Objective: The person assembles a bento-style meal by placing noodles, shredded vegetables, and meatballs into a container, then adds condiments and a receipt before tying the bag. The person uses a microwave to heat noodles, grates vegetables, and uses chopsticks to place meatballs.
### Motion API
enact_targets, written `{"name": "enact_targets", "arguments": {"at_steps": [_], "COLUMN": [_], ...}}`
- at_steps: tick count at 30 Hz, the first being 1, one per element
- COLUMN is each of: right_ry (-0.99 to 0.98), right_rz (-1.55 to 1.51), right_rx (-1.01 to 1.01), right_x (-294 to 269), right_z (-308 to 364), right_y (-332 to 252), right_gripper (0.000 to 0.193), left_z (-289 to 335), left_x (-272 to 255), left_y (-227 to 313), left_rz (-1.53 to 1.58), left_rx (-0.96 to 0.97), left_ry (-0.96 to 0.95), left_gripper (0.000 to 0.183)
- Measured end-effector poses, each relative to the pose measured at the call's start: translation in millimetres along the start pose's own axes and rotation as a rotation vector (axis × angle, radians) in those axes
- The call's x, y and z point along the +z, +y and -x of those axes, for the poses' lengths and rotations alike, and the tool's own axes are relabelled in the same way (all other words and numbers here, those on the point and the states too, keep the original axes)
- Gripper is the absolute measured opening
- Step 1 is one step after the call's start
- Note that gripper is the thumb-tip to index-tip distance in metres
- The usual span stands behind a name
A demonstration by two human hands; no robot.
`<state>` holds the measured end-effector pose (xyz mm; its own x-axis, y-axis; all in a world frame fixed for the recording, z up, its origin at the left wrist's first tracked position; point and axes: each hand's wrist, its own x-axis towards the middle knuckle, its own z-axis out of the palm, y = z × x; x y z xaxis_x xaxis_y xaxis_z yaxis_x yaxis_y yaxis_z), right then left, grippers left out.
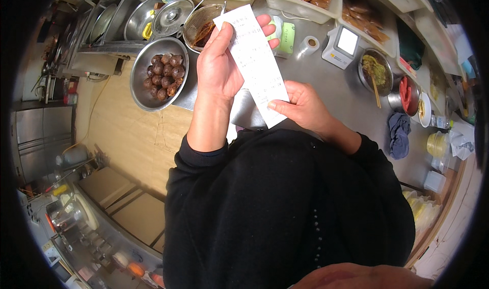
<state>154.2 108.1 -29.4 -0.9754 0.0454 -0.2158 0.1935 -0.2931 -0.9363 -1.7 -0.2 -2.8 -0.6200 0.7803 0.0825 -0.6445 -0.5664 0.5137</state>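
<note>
Probably for flatness, the left hand (218, 67), fingers spread behind, holds a long white paper slip (254, 64). Right hand (308, 105) pinches its five-o'clock end.

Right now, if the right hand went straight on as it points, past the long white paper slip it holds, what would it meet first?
Probably the bare left hand, around its palm, across the white paper slip; relative depth is unclear.

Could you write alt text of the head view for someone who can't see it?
A person's left hand and right hand hold a long white paper slip at a metal counter. At left sits a metal bowl of dark brown balls; at right, a dark blue cloth and a second bowl of greenish food with chopsticks.
</note>
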Motion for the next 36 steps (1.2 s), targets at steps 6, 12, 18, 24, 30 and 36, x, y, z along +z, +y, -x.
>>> {"name": "enact_targets", "arguments": {"at_steps": [6,12,18,24,30,36], "right_ry": [-0.003,-0.015,-0.022,-0.037,-0.026,-0.009], "right_rz": [0.025,0.028,-0.001,-0.001,0.008,0.078], "right_rx": [-0.001,-0.001,0.024,0.023,0.01,-0.018], "right_x": [-1.2,-1.6,-2.6,-4.5,-3.5,-4.2], "right_z": [-0.7,-0.8,-1.0,-2.9,-1.6,-1.8], "right_y": [0.0,-2.6,-2.0,0.3,0.0,2.0], "right_gripper": [0.021,0.02,0.02,0.021,0.02,0.019], "left_z": [-0.5,-0.7,-0.8,-0.7,-0.7,0.0], "left_x": [0.5,0.5,0.9,2.2,-0.3,-6.7], "left_y": [-0.1,-0.6,0.6,0.1,0.8,1.5], "left_rz": [-0.022,-0.006,-0.003,-0.006,-0.006,0.01], "left_rx": [0.014,0.026,0.036,0.043,0.041,0.04], "left_ry": [0.004,0.006,-0.002,0.029,0.003,-0.016], "left_gripper": [0.048,0.048,0.048,0.048,0.048,0.042]}}
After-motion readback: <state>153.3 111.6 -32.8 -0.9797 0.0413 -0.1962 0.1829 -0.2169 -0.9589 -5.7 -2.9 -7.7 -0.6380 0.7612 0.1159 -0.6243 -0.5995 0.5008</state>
